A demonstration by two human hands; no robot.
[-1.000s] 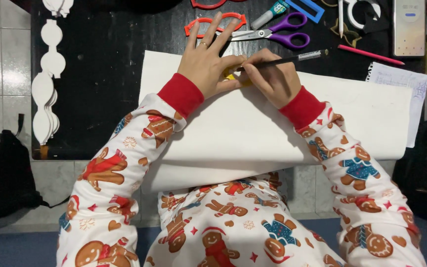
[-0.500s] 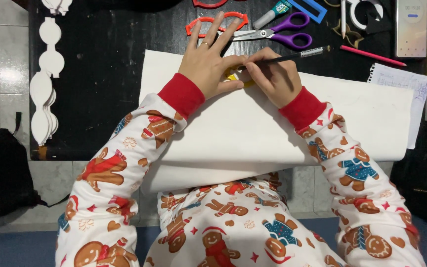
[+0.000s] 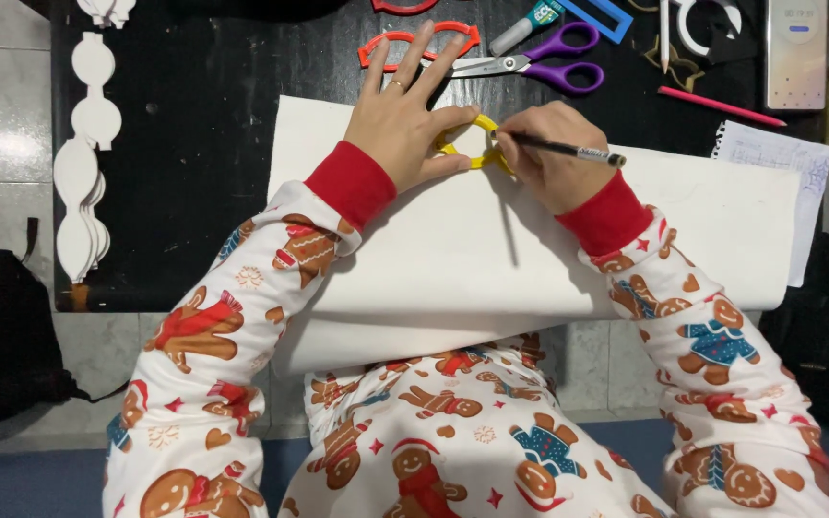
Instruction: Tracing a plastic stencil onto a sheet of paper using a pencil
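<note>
Risk first, left to right. The stack of white cut-out shapes [image 3: 83, 206] sits at the left edge of the black table [image 3: 194, 192], well apart from your work and no concern. The large white sheet [image 3: 530, 259] overhangs the near table edge onto your lap; if your knees or forearms shift, the sheet likely slides and the outline breaks. The yellow cutter template [image 3: 467, 144] is held only by finger pressure. Should your left hand [image 3: 400, 120] ease off, or the pen push sideways against the rim, the template probably creeps and the traced line doubles. The purple scissors [image 3: 539, 62] and the orange template [image 3: 419, 38] lie just beyond your fingertips; a stretch forward could knock them. The pink pencil [image 3: 722, 105] and the phone [image 3: 796, 53] are far right, clear of your reach.

Pose. Your left hand lies flat, palm down, fingers spread and released, thumb and index bearing on the left side of the yellow template, which rests on the sheet near its top edge. Your left forearm crosses the sheet's left corner. Your right hand [image 3: 554, 153] is clenched round a black pen [image 3: 568, 149], its tip at the template's right rim, barrel pointing right. The right wrist rests on the sheet.
</note>
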